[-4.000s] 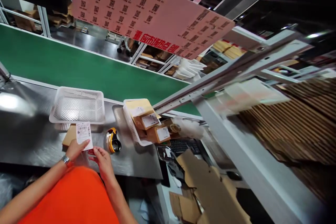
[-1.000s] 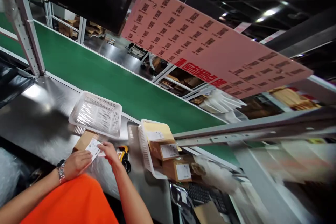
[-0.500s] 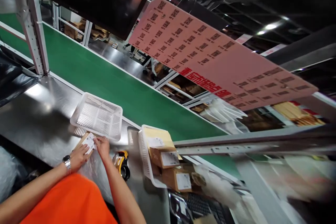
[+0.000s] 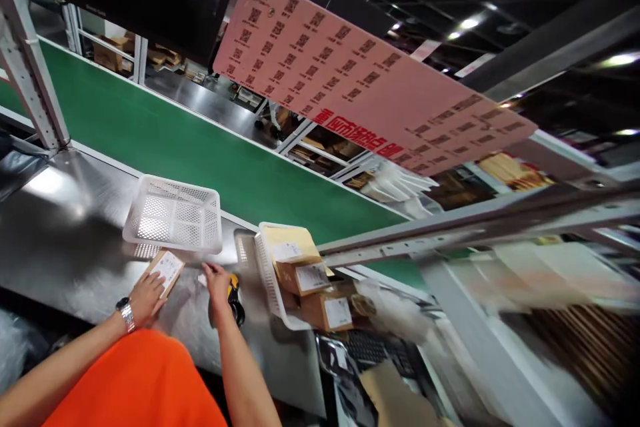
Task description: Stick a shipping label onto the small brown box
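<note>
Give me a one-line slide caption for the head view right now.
Left hand rests on a small labelled box on the steel table; right hand by a yellow tape dispenser.

Two white mesh baskets: an empty one [image 4: 173, 215] and one loaded with parcels [image 4: 270, 280]. Three labelled cardboard boxes: one small box [image 4: 164, 270] on the steel table [image 4: 65, 227], two in the loaded basket [image 4: 300, 275] [image 4: 327, 310]. One padded envelope [image 4: 287, 243]. One yellow-and-black tape dispenser [image 4: 234, 300]. One keyboard [image 4: 373, 347]. One pink code sheet [image 4: 360, 80]. One green conveyor belt [image 4: 165, 140]
</note>
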`<move>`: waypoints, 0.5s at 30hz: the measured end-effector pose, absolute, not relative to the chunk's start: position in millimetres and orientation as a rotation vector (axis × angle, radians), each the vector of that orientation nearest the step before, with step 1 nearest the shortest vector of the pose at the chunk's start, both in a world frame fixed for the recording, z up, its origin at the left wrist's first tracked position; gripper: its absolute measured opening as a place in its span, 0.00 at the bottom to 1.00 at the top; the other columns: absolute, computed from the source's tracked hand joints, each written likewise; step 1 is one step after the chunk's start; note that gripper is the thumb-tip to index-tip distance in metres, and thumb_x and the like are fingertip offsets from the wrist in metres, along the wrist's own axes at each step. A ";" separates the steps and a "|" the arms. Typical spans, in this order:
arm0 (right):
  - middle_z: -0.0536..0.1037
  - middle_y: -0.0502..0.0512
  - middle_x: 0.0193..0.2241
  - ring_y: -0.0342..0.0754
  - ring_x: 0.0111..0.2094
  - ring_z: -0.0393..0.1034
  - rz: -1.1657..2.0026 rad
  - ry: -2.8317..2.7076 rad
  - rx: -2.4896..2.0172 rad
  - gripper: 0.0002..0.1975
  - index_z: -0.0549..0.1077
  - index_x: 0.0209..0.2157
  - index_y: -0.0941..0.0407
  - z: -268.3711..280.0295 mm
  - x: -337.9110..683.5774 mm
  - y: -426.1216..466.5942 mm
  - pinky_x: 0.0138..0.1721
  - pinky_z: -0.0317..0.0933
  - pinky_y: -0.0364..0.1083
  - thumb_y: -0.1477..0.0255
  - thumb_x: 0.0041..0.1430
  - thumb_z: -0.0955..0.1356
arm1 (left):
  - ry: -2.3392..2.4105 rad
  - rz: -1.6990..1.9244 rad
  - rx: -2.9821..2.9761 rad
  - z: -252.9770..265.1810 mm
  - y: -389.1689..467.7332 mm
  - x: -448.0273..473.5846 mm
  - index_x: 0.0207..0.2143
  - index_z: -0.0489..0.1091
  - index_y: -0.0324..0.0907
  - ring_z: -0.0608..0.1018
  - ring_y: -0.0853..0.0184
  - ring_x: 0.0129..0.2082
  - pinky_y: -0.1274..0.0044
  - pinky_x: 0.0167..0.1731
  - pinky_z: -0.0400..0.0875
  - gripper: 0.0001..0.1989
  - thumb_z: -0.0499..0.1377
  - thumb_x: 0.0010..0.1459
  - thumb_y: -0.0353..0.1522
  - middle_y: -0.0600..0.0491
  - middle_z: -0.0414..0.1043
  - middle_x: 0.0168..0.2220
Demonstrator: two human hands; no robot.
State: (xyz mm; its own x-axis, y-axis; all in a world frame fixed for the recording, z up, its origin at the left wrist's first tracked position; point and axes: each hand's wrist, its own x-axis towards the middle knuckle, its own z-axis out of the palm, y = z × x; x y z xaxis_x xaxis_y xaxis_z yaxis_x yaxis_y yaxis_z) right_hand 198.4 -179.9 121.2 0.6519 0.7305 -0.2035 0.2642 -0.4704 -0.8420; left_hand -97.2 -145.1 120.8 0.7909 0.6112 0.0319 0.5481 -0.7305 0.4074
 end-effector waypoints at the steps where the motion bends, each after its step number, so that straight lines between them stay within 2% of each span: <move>1: 0.90 0.69 0.40 0.62 0.42 0.81 0.732 -0.739 -2.029 0.29 0.88 0.37 0.56 125.3 205.5 -191.0 0.52 0.73 0.57 0.44 0.51 0.72 | 0.916 0.141 2.600 134.5 -142.2 -88.6 0.61 0.83 0.35 0.80 0.43 0.66 0.49 0.70 0.74 0.19 0.61 0.76 0.36 0.35 0.83 0.62; 3: 0.89 0.64 0.36 0.58 0.39 0.79 0.802 -0.679 -2.004 0.30 0.87 0.34 0.55 133.2 211.2 -216.0 0.47 0.72 0.55 0.41 0.49 0.73 | 0.988 0.009 2.591 156.7 -136.8 -70.2 0.69 0.77 0.30 0.79 0.41 0.64 0.49 0.68 0.73 0.29 0.63 0.75 0.39 0.30 0.80 0.62; 5: 0.83 0.59 0.28 0.55 0.34 0.74 0.893 -0.612 -1.980 0.32 0.83 0.27 0.54 139.3 204.8 -245.5 0.41 0.69 0.52 0.37 0.48 0.72 | 1.024 -0.035 2.588 167.6 -134.2 -52.8 0.76 0.70 0.28 0.74 0.35 0.70 0.46 0.71 0.68 0.37 0.65 0.72 0.40 0.24 0.73 0.69; 8: 0.71 0.54 0.20 0.50 0.25 0.65 1.036 -0.465 -1.958 0.39 0.78 0.22 0.52 141.7 180.5 -296.1 0.31 0.60 0.51 0.28 0.46 0.69 | 1.045 -0.022 2.623 163.0 -136.9 -32.9 0.79 0.69 0.40 0.56 0.23 0.81 0.34 0.76 0.53 0.38 0.65 0.69 0.35 0.28 0.57 0.82; 10: 0.69 0.54 0.18 0.50 0.23 0.62 1.124 -0.367 -1.930 0.43 0.77 0.19 0.51 138.4 163.9 -329.6 0.29 0.56 0.51 0.23 0.43 0.65 | 1.097 -0.013 2.627 154.0 -139.6 -23.1 0.79 0.70 0.47 0.50 0.15 0.81 0.27 0.73 0.49 0.39 0.66 0.66 0.34 0.31 0.53 0.84; 13: 0.68 0.54 0.18 0.48 0.23 0.61 1.286 -0.317 -1.848 0.44 0.79 0.18 0.51 131.9 151.8 -374.2 0.32 0.53 0.50 0.21 0.42 0.66 | 1.100 0.005 2.604 146.5 -141.7 -9.4 0.79 0.71 0.48 0.48 0.12 0.80 0.26 0.67 0.60 0.37 0.62 0.69 0.36 0.31 0.53 0.83; 15: 0.69 0.53 0.18 0.47 0.24 0.59 1.346 -0.315 -1.779 0.41 0.80 0.19 0.50 130.1 154.6 -397.3 0.32 0.51 0.49 0.23 0.43 0.69 | 1.077 -0.028 2.615 147.2 -145.7 1.4 0.79 0.70 0.49 0.52 0.13 0.78 0.28 0.62 0.69 0.35 0.59 0.72 0.37 0.31 0.51 0.84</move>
State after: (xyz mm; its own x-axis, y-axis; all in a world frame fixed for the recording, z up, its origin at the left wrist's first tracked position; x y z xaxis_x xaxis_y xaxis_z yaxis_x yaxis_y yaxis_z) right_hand 154.6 -397.3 130.1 0.3861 0.6435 -0.6609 -0.2840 -0.5987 -0.7489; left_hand 1.4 -145.7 147.2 0.7168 0.6840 -0.1354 0.6901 -0.6682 0.2780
